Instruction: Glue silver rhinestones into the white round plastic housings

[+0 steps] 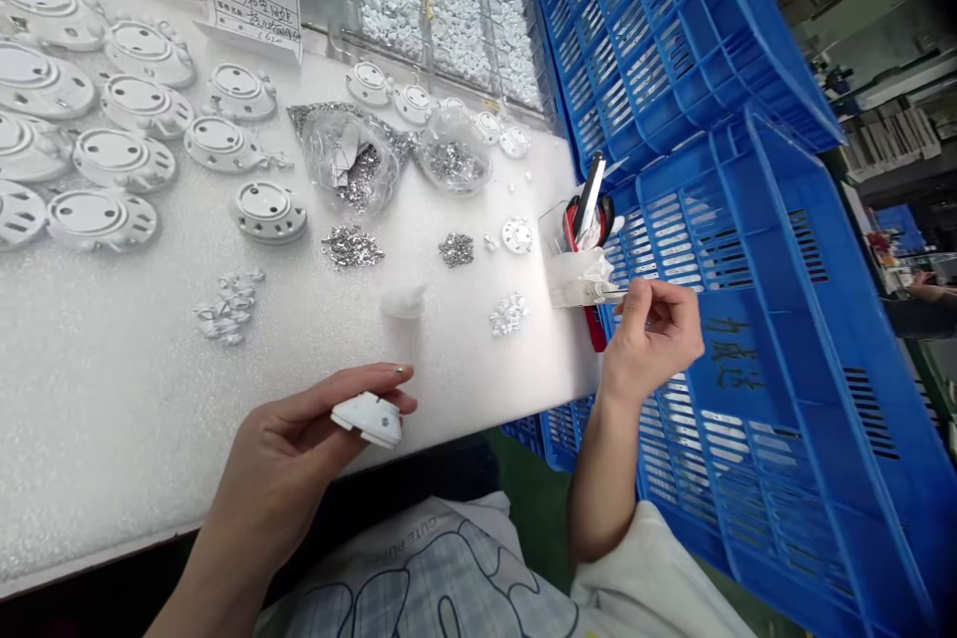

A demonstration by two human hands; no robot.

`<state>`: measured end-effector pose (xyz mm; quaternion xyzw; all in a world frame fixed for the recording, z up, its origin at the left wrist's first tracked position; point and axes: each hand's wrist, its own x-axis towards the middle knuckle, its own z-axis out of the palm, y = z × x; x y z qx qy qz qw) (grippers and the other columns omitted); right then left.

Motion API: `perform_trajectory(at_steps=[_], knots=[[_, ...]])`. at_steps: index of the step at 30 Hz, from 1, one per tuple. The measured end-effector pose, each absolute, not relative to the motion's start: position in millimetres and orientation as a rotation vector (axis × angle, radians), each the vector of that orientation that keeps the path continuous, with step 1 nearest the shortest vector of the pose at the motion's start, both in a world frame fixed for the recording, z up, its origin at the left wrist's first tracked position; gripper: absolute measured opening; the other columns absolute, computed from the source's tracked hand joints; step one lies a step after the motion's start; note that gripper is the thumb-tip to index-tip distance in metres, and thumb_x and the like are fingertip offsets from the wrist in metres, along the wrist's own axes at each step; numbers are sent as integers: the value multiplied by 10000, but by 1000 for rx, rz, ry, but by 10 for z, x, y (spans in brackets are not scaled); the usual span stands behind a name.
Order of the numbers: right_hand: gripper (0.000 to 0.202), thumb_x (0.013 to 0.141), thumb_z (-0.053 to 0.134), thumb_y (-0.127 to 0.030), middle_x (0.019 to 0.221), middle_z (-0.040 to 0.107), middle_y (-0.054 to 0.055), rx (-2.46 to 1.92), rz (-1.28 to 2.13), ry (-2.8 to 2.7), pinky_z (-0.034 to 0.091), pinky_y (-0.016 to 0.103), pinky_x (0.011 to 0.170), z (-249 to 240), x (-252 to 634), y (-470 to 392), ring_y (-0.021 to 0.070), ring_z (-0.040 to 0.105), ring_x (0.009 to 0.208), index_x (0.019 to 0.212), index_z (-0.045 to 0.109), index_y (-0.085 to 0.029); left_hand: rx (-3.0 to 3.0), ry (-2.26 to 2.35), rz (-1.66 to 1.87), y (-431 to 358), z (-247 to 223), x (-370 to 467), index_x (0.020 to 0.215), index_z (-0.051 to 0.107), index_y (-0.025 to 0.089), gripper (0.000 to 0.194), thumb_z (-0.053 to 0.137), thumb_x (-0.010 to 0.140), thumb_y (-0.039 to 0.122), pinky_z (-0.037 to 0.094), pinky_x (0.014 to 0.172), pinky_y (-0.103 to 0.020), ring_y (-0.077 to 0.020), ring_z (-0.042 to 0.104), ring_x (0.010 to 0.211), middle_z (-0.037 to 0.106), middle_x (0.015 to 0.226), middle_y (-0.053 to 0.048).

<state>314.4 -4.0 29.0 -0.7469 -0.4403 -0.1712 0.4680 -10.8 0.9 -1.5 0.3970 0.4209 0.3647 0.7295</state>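
Low in front of me, my left hand (299, 449) is closed on a small white plastic part (368, 417) with slanted sides and a round hole facing me. My right hand (654, 329) is at the table's right edge, thumb and forefinger pinched on a thin stick (614, 295); its kind is too small to tell. The stick reaches to a transparent box (564, 284) with white bits at its top. A tool with red and black handles (590, 214) stands upright there. Between my hands a small pile of white pieces (509, 314) lies on the foam-covered table (314, 329).
Several round white parts (124, 159) cover the left side. Two bags of metal bits (351, 159) lie behind small metal piles (353, 247). A paper label (250, 5) stands near trays of white pieces (449, 0). Blue crates (673, 50) border the right side.
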Motion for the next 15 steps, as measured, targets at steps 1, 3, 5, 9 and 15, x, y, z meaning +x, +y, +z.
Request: perform_trajectory(at_steps=[1, 3, 5, 9, 15], knots=[[348, 952, 674, -521, 751, 627, -3, -1825, -424, -1093, 487, 331, 644, 313, 3162, -27, 152, 584, 651, 802, 641, -209, 873, 930, 799, 15, -5, -100, 1039, 883, 342, 167, 852, 876, 363, 709, 787, -304, -280, 836, 951, 869, 996, -71], [323, 933, 702, -489, 704, 595, -14, -1749, -486, -1064, 462, 342, 610, 400, 3166, -16, 151, 561, 600, 771, 627, -220, 866, 934, 792, 26, 21, -79, 1029, 886, 330, 168, 858, 868, 368, 714, 799, -340, -301, 833, 965, 867, 1003, -84], [302, 926, 715, -438, 675, 532, -26, -1588, -655, -917, 405, 346, 556, 523, 3113, -24, 140, 495, 538, 737, 575, -248, 861, 919, 788, 33, 47, -59, 1025, 887, 326, 164, 856, 868, 360, 711, 819, -350, -302, 830, 976, 866, 1017, -90], [363, 1011, 620, -420, 657, 378, -26, -1403, -625, -762, 281, 345, 470, 676, 2795, -50, 146, 356, 497, 714, 448, -304, 889, 884, 800, 37, 90, -36, 1062, 883, 290, 198, 831, 872, 308, 693, 833, -342, -283, 827, 943, 866, 988, -99], [366, 1005, 656, -432, 626, 376, -63, -1288, -94, -943, 261, 276, 408, 531, 2023, 3, 98, 360, 456, 732, 483, -260, 899, 866, 784, 33, 127, -31, 1111, 871, 261, 245, 779, 884, 259, 671, 825, -339, -268, 813, 950, 863, 984, -104]])
